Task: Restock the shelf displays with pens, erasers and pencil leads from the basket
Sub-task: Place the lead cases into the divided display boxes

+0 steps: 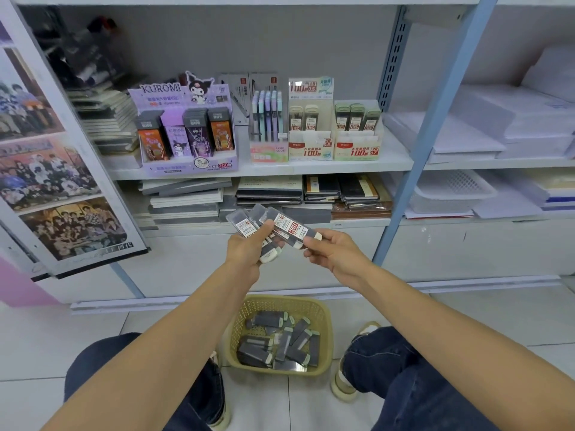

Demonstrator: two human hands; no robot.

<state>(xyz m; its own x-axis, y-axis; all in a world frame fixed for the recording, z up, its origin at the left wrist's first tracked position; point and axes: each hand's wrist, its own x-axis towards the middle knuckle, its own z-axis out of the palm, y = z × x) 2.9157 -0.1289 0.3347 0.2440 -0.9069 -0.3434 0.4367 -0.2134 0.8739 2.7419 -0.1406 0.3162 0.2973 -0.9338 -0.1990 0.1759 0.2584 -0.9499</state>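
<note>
My left hand (249,247) grips a fanned bunch of grey pencil lead cases (245,222) with white caps, held below the shelf. My right hand (329,251) pinches the capped end of one lead case (289,228) that lies across the bunch. On the floor between my feet stands a yellow basket (323,312) holding several more lead cases (280,340). On the shelf above are two cream lead display boxes (311,150) (357,150), a pen display (269,119) and a purple Kuromi display (186,135).
Stacked notebooks (186,200) fill the lower shelf behind my hands. A blue upright post (435,119) divides the shelving; paper reams (466,135) and a white tray (451,191) lie to its right. A poster board (56,181) leans at the left.
</note>
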